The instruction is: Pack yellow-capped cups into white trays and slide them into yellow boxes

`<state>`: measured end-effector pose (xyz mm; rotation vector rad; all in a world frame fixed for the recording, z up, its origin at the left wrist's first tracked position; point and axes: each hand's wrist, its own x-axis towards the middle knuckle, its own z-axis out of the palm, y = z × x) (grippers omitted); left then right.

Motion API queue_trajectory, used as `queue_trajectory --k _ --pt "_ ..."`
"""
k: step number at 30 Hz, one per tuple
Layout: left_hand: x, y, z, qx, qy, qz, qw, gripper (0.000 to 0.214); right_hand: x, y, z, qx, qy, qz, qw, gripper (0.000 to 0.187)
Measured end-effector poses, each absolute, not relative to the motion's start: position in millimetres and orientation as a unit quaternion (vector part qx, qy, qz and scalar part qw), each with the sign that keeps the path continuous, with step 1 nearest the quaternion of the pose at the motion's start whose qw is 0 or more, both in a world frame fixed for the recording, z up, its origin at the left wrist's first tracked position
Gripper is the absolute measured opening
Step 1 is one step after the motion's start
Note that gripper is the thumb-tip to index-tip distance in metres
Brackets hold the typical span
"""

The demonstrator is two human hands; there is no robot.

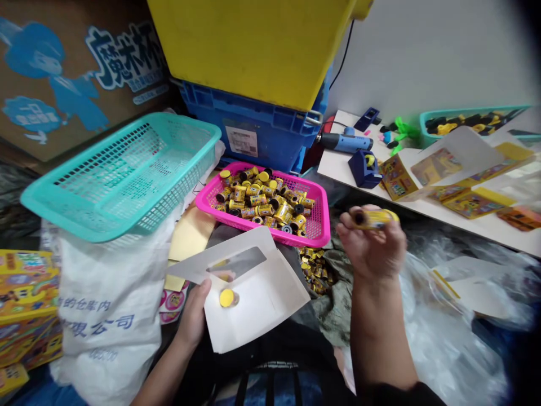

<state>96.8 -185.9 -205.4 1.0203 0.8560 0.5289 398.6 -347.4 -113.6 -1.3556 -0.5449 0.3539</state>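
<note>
Right hand (372, 248) had a yellow tube (374, 219) clamped just right of the pink basket (270, 234); looked light, stiff, easiest held mid-body. Left hand (193, 313) gripped a white card (257, 299).

The camera rides on the person's head, looking forward and down over their lap. It sits close above the left hand (192, 316) and the right hand (374, 248), with a pink plastic basket (262, 227) just beyond them and a white surface (499, 225) off to the right, at the frame's edge.
</note>
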Motion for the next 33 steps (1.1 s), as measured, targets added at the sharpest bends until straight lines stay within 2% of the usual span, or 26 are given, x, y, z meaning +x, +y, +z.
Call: queue_trajectory --k 5,8,13,20,27,31,33 --pt "103.7 -190.7 -205.2 0.440 0.411 0.219 0.768 0.054 394.5 -389.3 -136.1 -0.502 -0.194 0.151 0.829 0.018" --pt "108.1 -192.4 -204.2 0.432 0.416 0.219 0.769 0.056 396.8 -382.7 -148.9 -0.461 -0.167 0.209 0.846 0.026" --pt "108.2 -188.3 -208.1 0.451 0.422 0.226 0.753 0.053 392.5 -360.6 -154.7 -0.492 -0.152 0.283 0.809 0.034" --pt "104.9 -184.4 -220.5 0.428 0.446 0.219 0.755 0.055 394.6 -376.1 -162.6 -0.523 -0.108 0.230 0.813 0.042" --pt "105.2 -186.3 -222.9 0.422 0.450 0.215 0.757 0.054 400.2 -389.9 -184.8 -0.523 -0.035 0.227 0.821 0.040" --pt "106.2 -187.4 -222.3 0.422 0.437 0.224 0.762 0.051 399.8 -388.4 -197.1 -0.549 -0.037 0.276 0.788 0.041" --pt "106.6 -188.2 -222.0 0.424 0.429 0.223 0.765 0.051 401.4 -389.2 -204.6 -0.583 -0.047 0.261 0.768 0.043"
